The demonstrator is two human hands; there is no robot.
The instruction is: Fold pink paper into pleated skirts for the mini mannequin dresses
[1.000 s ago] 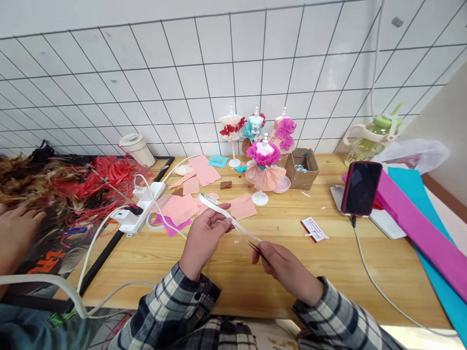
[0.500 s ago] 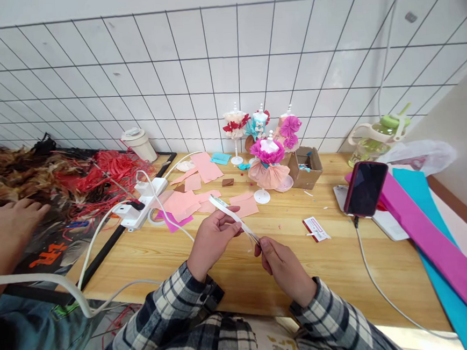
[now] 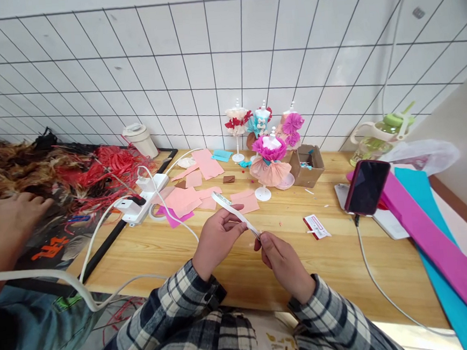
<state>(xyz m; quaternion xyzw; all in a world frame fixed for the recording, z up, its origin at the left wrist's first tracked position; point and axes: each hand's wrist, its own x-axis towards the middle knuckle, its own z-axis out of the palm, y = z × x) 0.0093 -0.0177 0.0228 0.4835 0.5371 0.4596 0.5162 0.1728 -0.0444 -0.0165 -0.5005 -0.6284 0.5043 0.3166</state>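
My left hand (image 3: 218, 240) pinches a narrow white strip (image 3: 233, 211) that slants up and to the left from my fingers. My right hand (image 3: 283, 260) is closed on the strip's lower end, just right of the left hand; whether it also holds a small tool I cannot tell. Both hands hover over the wooden table (image 3: 337, 258) near its front edge. Both sleeves are black-and-white plaid.
Pink paper pieces (image 3: 182, 199) and small dress-form figures with paper skirts (image 3: 271, 164) lie behind my hands. A power strip (image 3: 140, 199) with white cables sits left, a propped phone (image 3: 366, 187) and magenta and teal sheets (image 3: 436, 240) right. Another person's hand (image 3: 13, 219) rests on red and brown strands at far left.
My right hand moved up and closed on the strip's lower end beside my left hand. The dark tips seen by it a second ago no longer show.
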